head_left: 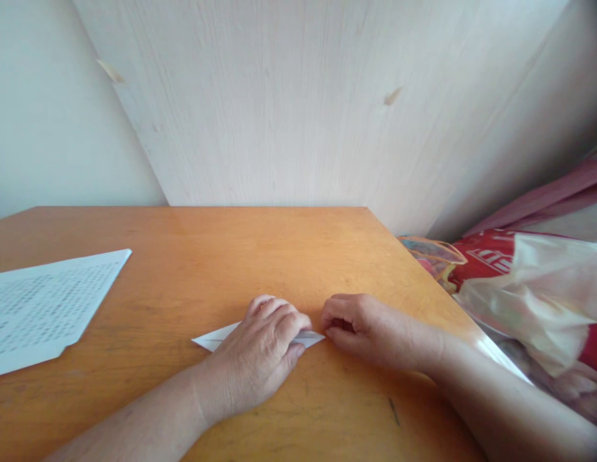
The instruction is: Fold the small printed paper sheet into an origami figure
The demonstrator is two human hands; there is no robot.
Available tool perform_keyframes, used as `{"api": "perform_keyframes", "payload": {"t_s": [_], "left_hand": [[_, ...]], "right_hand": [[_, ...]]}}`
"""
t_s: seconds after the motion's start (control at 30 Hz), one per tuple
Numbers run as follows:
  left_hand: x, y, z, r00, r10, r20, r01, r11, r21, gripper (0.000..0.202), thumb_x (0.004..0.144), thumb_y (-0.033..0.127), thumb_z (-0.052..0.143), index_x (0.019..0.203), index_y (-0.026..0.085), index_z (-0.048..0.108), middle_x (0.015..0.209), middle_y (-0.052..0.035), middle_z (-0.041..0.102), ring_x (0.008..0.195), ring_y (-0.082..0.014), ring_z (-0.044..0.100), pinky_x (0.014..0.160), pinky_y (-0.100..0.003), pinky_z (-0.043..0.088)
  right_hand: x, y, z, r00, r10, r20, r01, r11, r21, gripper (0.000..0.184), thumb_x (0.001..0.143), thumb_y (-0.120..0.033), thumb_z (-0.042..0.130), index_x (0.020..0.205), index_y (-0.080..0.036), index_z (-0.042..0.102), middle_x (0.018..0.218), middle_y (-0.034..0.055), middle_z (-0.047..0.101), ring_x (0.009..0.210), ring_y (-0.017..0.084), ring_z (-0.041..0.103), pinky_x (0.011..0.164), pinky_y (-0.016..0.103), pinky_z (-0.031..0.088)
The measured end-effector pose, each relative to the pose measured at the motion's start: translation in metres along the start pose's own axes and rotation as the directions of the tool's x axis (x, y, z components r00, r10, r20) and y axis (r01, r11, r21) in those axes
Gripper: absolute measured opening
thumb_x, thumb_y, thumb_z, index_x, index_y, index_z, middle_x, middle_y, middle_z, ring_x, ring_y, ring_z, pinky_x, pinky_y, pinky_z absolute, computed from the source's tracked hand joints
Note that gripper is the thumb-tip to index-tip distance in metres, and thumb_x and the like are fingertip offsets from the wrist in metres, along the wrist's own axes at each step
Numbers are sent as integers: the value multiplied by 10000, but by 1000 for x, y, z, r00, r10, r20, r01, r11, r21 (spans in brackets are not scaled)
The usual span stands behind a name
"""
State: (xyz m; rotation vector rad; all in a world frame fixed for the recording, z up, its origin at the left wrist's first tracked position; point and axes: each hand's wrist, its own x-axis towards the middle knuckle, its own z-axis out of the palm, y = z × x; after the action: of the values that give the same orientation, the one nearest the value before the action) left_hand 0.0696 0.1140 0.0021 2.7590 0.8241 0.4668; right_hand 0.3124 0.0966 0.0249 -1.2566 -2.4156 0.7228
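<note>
A narrow piece of folded white paper [216, 335], pointed at both ends, lies flat on the wooden table. My left hand [267, 343] rests over its middle, fingers bent across the far side and thumb at the near edge, gripping it. The hand hides the paper's centre; both tips show. Just at the right tip is my right hand [359, 324], its fingers curled in and the thumb close to the fingertips. Nothing shows inside that curl, and I cannot tell whether it touches the tip.
At the left of the table [260, 250] lies a stack of printed sheets [52, 298]. Beyond the right edge are a whitish plastic bag [529, 301], red packaging [486, 256] and a clear bag with orange trim [433, 250]. A pale wood-grain panel [279, 102] stands behind the table.
</note>
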Motion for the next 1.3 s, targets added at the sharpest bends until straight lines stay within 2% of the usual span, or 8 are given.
{"api": "perform_keyframes", "payload": {"t_s": [0.2, 0.47, 0.67, 0.97, 1.3], "left_hand": [[-3, -1, 1, 1000, -20, 2, 20, 1000, -23, 114, 958, 172, 547, 1059, 207, 507, 1064, -52, 564, 1030, -241, 480, 969, -444, 374], [-2, 0, 0, 999, -39, -2, 39, 998, -59, 89, 989, 250, 533, 1062, 206, 507, 1063, -59, 561, 1016, -248, 482, 941, -442, 384], [1, 1, -3, 998, -40, 50, 40, 999, -2, 53, 982, 223, 520, 1025, 201, 541, 1026, -55, 556, 989, -249, 479, 918, -443, 384], [1, 1, -3, 997, -33, 65, 32, 999, 16, 77, 989, 236, 512, 998, 207, 583, 1007, -46, 552, 974, -241, 476, 895, -426, 384], [1, 0, -3, 998, -19, 67, 18, 999, 27, 82, 985, 235, 523, 1008, 210, 598, 1004, -44, 560, 975, -237, 477, 897, -427, 377]], "right_hand": [[-1, -9, -3, 992, -122, 17, 123, 991, -58, 197, 936, -111, 535, 1008, -209, 689, 909, 11, 638, 818, 125, 581, 717, 231, 424], [-4, -13, 1, 993, -107, 39, 113, 975, -193, 174, 994, -256, 540, 1072, -232, 693, 883, 8, 579, 732, 115, 517, 673, 243, 376], [-4, -13, 1, 991, -119, 53, 128, 962, -242, 210, 1021, -269, 501, 1100, -241, 693, 869, 8, 572, 720, 116, 506, 659, 246, 365], [-3, -12, 0, 992, -98, 74, 114, 955, -273, 217, 1016, -263, 514, 991, -224, 726, 842, 8, 570, 703, 112, 506, 642, 254, 347], [-3, -7, -8, 997, -73, 26, 77, 971, -225, 162, 951, -139, 536, 867, -180, 669, 836, 11, 581, 729, 115, 512, 651, 249, 341]]}}
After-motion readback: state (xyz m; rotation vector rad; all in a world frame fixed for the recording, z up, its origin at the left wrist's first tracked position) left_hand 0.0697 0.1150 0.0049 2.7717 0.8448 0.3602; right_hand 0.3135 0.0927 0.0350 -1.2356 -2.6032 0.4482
